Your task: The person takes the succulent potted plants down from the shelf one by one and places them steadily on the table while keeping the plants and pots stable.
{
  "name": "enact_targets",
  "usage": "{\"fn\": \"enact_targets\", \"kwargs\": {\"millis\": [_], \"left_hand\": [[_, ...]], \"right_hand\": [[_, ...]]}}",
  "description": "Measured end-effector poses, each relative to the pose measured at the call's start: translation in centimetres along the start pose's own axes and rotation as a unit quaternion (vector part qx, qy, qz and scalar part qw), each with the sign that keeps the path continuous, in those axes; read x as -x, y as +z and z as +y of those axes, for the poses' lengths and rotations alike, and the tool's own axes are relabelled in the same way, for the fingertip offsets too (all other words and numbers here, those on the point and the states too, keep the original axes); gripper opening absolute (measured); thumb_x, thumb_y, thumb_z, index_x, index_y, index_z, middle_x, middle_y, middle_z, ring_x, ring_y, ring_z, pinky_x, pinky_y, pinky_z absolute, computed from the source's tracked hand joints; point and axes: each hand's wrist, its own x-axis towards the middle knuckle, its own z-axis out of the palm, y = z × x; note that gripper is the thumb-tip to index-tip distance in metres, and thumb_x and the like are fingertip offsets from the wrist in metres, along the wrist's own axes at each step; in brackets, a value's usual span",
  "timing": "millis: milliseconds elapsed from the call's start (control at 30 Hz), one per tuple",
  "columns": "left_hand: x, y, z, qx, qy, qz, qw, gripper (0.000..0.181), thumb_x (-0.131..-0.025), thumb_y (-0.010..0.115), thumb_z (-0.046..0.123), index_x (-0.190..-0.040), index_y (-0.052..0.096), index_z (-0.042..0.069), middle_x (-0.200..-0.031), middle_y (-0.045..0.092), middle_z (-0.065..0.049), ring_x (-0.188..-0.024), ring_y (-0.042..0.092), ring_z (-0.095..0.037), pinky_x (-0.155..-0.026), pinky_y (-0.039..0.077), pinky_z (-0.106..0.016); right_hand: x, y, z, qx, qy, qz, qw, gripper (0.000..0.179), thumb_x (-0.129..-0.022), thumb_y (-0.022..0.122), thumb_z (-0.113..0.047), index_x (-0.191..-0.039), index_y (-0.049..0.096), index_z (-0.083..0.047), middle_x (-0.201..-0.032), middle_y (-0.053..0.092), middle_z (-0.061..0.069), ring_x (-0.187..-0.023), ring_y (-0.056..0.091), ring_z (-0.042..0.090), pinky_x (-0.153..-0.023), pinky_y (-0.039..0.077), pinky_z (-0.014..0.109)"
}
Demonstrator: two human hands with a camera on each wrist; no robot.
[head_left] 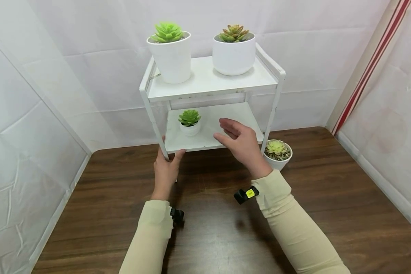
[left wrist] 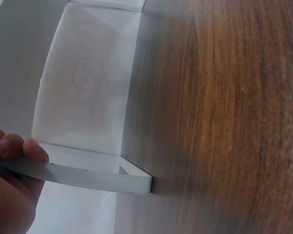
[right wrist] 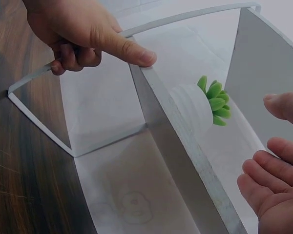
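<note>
My left hand (head_left: pixel 166 171) grips the front left leg of a white two-tier shelf (head_left: pixel 205 90), its thumb on the lower board's front edge. In the left wrist view the fingers (left wrist: pixel 12 147) curl round that white leg (left wrist: pixel 97 178). On the lower board stands a small green succulent in a white ribbed pot (head_left: pixel 190 129). To its right my right hand (head_left: pixel 241 142) hovers at the board's front edge with nothing in it, fingers relaxed and thumb apart. In the right wrist view, that hand (right wrist: pixel 278 180) is apart from the small pot (right wrist: pixel 190 109).
On the top board are a bright green succulent in a tall white pot (head_left: pixel 174 61) and a reddish-green one in a rounded white pot (head_left: pixel 233 57). Another potted succulent (head_left: pixel 277 154) stands on the brown wooden table (head_left: pixel 205 228) by the shelf's right leg. White sheeting (head_left: pixel 99 68) hangs behind.
</note>
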Motion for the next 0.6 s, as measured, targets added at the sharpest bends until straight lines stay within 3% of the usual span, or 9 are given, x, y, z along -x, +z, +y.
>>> {"fn": "enact_targets", "kwargs": {"millis": [400,600], "left_hand": [[-0.05,0.02,0.05,-0.008,-0.009,-0.004,0.9999,0.091,-0.083,0.060,0.066,-0.155,0.014,0.034,-0.082,0.055,-0.011,-0.053,0.046,-0.018,-0.074,0.046,-0.039],[-0.23,-0.01,0.18,-0.008,-0.005,-0.001,1.0000,0.091,-0.084,0.061,0.065,-0.156,0.015,0.033,-0.097,0.061,-0.017,-0.063,0.051,-0.024,-0.080,0.047,-0.042]], "right_hand": [[-0.51,0.53,-0.09,0.012,0.027,-0.029,0.9991,0.065,-0.085,0.076,-0.033,-0.140,0.052,-0.010,-0.144,0.052,0.010,-0.133,0.049,0.019,-0.108,0.040,0.032],[-0.69,0.66,-0.32,0.017,0.034,-0.039,0.9985,0.070,-0.083,0.077,-0.037,-0.143,0.049,-0.012,-0.146,0.050,0.007,-0.134,0.048,0.017,-0.108,0.040,0.033]]}}
